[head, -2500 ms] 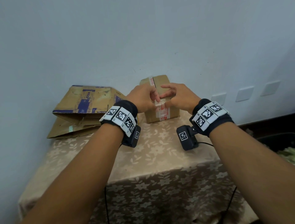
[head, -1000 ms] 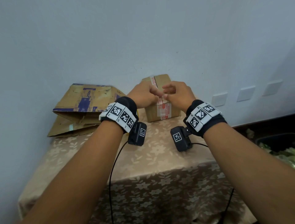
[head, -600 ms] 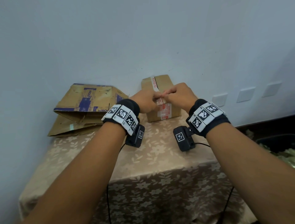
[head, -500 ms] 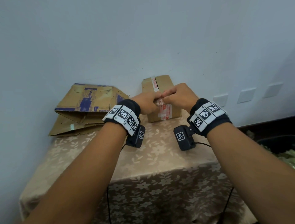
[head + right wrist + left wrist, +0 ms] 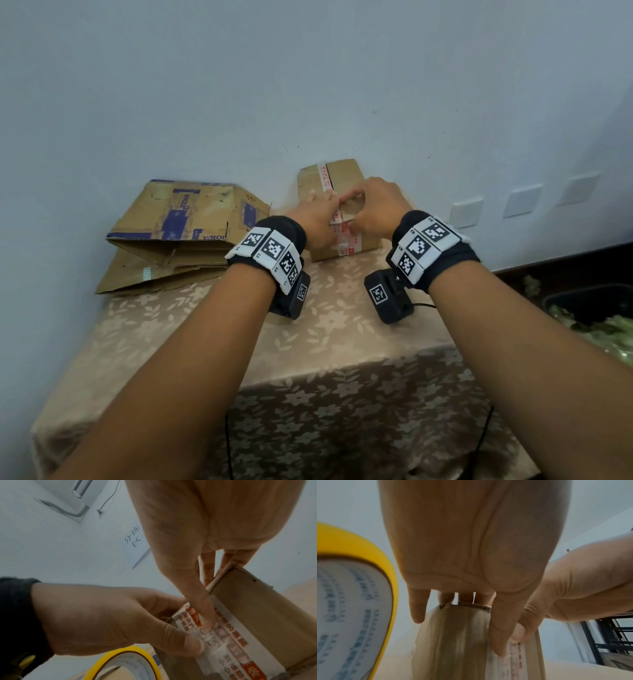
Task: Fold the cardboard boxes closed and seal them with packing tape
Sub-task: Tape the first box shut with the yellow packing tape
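Both hands meet on the small cardboard box [image 5: 337,209] at upper centre of the head view, against the wall; the left hand [image 5: 317,219] lies with straight fingers on its top, thumb pressing the printed tape [image 5: 228,642]; the right hand [image 5: 376,205] likewise (thumb on tape); a yellow tape roll [image 5: 351,601] sits left on the surface [image 5: 342,335].

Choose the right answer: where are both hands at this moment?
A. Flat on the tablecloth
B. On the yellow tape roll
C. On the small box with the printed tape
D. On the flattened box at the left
C: the left hand and right hand meet on the small box, thumbs pressing its printed tape.
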